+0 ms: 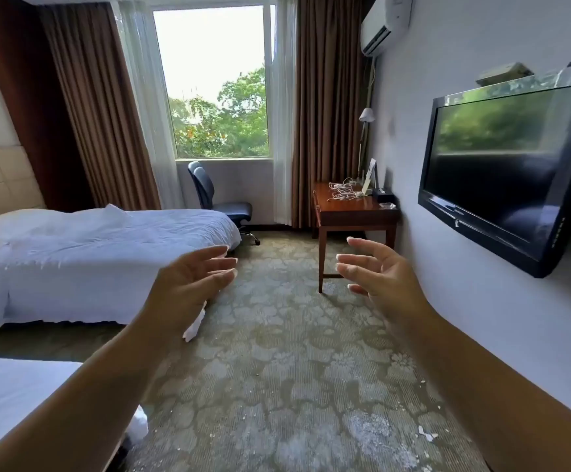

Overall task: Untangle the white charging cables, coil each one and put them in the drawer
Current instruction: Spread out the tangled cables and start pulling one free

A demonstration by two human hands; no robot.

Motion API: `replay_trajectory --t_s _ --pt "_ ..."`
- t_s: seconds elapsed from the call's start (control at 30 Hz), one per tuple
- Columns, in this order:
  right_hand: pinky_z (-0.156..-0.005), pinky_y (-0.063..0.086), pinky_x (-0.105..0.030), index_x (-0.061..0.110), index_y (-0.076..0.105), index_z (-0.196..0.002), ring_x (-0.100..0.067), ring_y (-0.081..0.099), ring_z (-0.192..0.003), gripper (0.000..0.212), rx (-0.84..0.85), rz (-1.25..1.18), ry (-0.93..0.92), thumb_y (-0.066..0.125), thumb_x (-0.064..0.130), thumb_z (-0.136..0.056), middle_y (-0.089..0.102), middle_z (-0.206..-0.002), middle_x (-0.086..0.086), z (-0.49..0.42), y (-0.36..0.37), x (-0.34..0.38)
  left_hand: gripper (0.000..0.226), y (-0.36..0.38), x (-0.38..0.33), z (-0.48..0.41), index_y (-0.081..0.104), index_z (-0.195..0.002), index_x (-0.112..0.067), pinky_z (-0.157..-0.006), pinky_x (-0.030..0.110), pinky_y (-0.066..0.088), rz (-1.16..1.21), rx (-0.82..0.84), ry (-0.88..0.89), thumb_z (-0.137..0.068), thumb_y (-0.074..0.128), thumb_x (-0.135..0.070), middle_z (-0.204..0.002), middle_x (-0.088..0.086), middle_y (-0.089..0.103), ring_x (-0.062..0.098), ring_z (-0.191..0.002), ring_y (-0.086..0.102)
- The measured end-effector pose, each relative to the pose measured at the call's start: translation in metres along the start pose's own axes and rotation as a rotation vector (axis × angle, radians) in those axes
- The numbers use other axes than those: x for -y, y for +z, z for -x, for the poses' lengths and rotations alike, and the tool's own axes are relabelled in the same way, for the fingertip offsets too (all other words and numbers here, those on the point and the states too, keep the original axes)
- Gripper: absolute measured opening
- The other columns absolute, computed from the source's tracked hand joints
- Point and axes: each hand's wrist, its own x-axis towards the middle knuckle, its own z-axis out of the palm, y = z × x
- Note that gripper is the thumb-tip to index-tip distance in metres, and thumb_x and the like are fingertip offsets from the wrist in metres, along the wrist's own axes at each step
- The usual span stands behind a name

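White charging cables [343, 192] lie in a loose, tangled heap on top of a dark wooden desk [357, 213]. The desk stands against the right wall at the far end of the room, just beside a brown curtain [325, 114]. Both hands are raised in the air, well apart from the desk and the cables. The left hand [188, 284] is wide open, with straight fingers a little spread and the palm turned to the right; it grips nothing and touches nothing. The right hand [381, 272] is also open, with relaxed, slightly bent fingers and the palm turned to the left; it is empty too. The two palms face each other with a gap between them. A black television [502, 175] hangs on the right wall. A bed [90, 257] with white sheets stands at the left, and a dark office chair [216, 199] is below the window [219, 86].
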Motion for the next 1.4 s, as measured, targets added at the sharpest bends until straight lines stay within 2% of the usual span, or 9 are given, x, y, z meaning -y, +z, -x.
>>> replay_trajectory --t_s 0.3,0.43,0.53,0.67,0.77,0.83,0.97,1.23,1.4 --pt "-0.078 0.054 -0.029 0.033 0.062 -0.106 -0.010 0.068 -0.094 0.036 0.009 -0.026 0.016 0.074 0.014 -0.078 0.071 -0.101 0.003 -0.131 -0.037 -0.034 0.032 0.059 0.028 -0.123 0.065 -0.109 -0.015 -0.067 0.014 0.054 0.110 -0.003 0.015 -0.081 0.063 -0.001 -0.098 -0.004 0.073 0.007 -0.090 0.069" --pt "-0.077 0.053 -0.027 0.031 0.063 -0.107 -0.008 0.068 -0.093 0.036 0.010 -0.022 0.034 0.074 0.014 -0.077 0.072 -0.101 0.003 -0.175 -0.047 -0.055 0.034 0.081 0.051 -0.163 0.065 -0.109 -0.020 -0.081 0.031 0.054 0.102 -0.015 0.000 -0.078 0.068 -0.006 -0.102 0.000 0.073 0.018 -0.097 0.068" --pt "-0.079 0.054 -0.029 0.027 0.063 -0.109 -0.010 0.068 -0.093 0.038 0.000 -0.033 0.058 0.075 0.013 -0.076 0.072 -0.101 0.002 -0.203 -0.049 -0.071 0.045 0.092 0.066 -0.189 0.064 -0.110 -0.021 -0.080 0.029 0.051 0.100 0.002 -0.056 -0.067 0.077 -0.014 -0.102 0.001 0.073 0.019 -0.099 0.067" --pt "-0.078 0.053 -0.028 0.025 0.063 -0.111 -0.010 0.069 -0.092 0.039 0.005 -0.037 0.071 0.074 0.012 -0.076 0.072 -0.100 0.002 -0.243 -0.045 -0.088 0.045 0.094 0.082 -0.229 0.065 -0.107 -0.023 -0.084 0.032 0.050 0.119 0.001 -0.057 -0.062 0.070 -0.021 -0.102 -0.001 0.073 0.019 -0.099 0.067" --pt "-0.075 0.052 -0.026 0.027 0.063 -0.110 -0.007 0.069 -0.090 0.039 0.001 -0.035 0.064 0.075 0.013 -0.075 0.073 -0.099 0.003 -0.277 -0.036 -0.101 0.045 0.093 0.096 -0.264 0.066 -0.105 -0.021 -0.085 0.033 0.050 0.103 0.012 -0.042 -0.063 0.080 -0.011 -0.102 0.000 0.074 0.019 -0.098 0.068" --pt "-0.074 0.052 -0.025 0.026 0.064 -0.109 -0.007 0.069 -0.090 0.039 -0.003 -0.045 0.059 0.075 0.012 -0.075 0.073 -0.099 0.002 -0.302 -0.026 -0.110 0.037 0.089 0.106 -0.290 0.066 -0.105 -0.020 -0.084 0.032 0.049 0.113 0.013 -0.037 -0.070 0.070 -0.012 -0.102 0.001 0.073 0.018 -0.097 0.068" --pt "-0.072 0.053 -0.024 0.026 0.063 -0.109 -0.008 0.069 -0.090 0.038 -0.001 -0.043 0.048 0.075 0.011 -0.076 0.072 -0.100 0.001 -0.359 0.002 -0.128 0.038 0.075 0.131 -0.353 0.066 -0.103 -0.018 -0.079 0.029 0.049 0.137 0.031 -0.023 -0.068 0.077 -0.010 -0.099 0.002 0.074 0.013 -0.090 0.069" --pt "-0.081 0.055 -0.030 0.026 0.063 -0.109 -0.009 0.069 -0.091 0.038 -0.001 -0.023 0.040 0.075 0.013 -0.075 0.073 -0.099 0.002 -0.480 0.064 -0.151 0.026 0.046 0.171 -0.487 0.068 -0.099 -0.015 -0.072 0.022 0.052 0.130 0.042 -0.014 -0.078 0.066 0.000 -0.093 0.004 0.075 0.013 -0.088 0.069" --pt "-0.081 0.054 -0.032 0.027 0.064 -0.107 -0.010 0.069 -0.091 0.036 -0.013 -0.040 0.033 0.076 0.014 -0.075 0.074 -0.096 0.003 -0.540 0.089 -0.169 0.025 0.034 0.194 -0.551 0.069 -0.099 -0.017 -0.081 0.033 0.048 0.155 0.014 -0.039 -0.077 0.067 -0.004 -0.094 0.006 0.074 0.017 -0.091 0.067"
